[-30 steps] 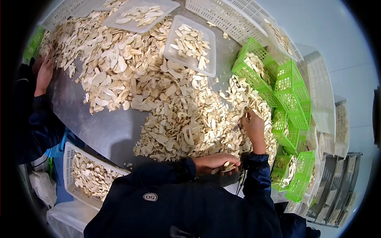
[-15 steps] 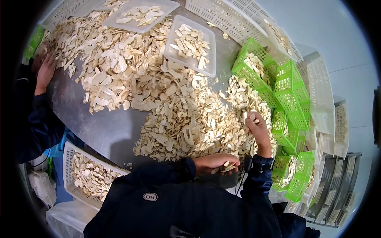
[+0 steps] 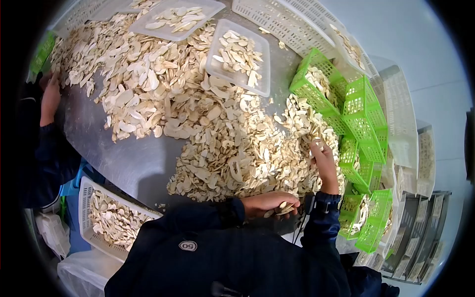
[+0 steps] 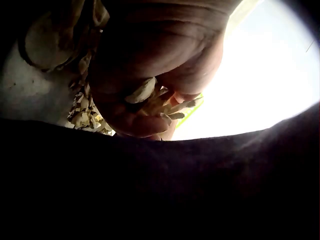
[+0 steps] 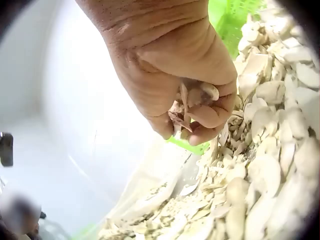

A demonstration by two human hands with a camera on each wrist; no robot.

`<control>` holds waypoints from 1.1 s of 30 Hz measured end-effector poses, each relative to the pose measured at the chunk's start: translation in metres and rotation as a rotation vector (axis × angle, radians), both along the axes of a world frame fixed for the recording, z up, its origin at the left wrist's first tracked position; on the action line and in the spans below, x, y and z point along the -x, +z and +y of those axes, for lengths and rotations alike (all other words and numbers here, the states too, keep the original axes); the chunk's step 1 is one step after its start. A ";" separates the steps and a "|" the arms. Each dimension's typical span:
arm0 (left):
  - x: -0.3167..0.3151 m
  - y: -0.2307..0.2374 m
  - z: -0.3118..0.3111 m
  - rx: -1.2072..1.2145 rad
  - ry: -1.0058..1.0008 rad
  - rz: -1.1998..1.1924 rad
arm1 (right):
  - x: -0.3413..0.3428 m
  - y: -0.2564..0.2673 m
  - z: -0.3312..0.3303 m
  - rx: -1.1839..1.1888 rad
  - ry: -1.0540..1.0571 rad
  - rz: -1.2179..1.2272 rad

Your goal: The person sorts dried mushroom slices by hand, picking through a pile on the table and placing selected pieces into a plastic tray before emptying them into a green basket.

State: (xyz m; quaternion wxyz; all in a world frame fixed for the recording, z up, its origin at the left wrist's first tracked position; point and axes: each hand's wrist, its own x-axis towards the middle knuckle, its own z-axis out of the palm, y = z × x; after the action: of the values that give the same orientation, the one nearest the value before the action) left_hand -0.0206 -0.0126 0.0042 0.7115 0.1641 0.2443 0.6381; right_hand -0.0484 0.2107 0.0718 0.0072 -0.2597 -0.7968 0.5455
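Note:
A wide heap of dried mushroom slices [image 3: 208,148] covers much of the metal table. At its near edge my left hand [image 3: 269,204] holds several mushroom slices [image 3: 283,208] in curled fingers. The left wrist view shows pale slices [image 4: 144,91] sticking out between the fingers and the palm. Over the right part of the heap is my right hand [image 3: 325,164], its fingers curled. In the right wrist view this hand [image 5: 170,65] grips a few small mushroom slices [image 5: 184,107] between thumb and fingers, close above the heap.
Green baskets [image 3: 366,119] with slices line the right side, white crates [image 3: 277,24] behind them. Two clear trays [image 3: 264,59] of slices sit at the back. A white crate [image 3: 86,208] of slices stands lower left. Another person's hand [image 3: 50,99] is at the far left.
My right hand has drawn slightly right and toward me over the heap, with slices in its fingers. My left hand stays in place. The other person's hand has shifted left.

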 end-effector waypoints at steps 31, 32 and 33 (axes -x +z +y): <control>0.000 -0.011 0.005 -0.087 0.140 -0.258 | -0.033 0.027 -0.053 0.767 -0.382 0.131; -0.004 -0.023 0.013 -0.144 0.129 -0.381 | -0.043 0.025 -0.051 0.716 -0.290 0.147; -0.005 -0.029 0.015 -0.188 0.136 -0.471 | -0.049 0.023 -0.050 0.667 -0.199 0.164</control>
State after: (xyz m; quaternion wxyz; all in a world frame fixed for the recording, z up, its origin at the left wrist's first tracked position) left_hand -0.0153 0.0024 -0.0251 0.6859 0.0594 0.0221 0.7249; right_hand 0.0007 0.1611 0.0946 0.0390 -0.2794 -0.5424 0.7913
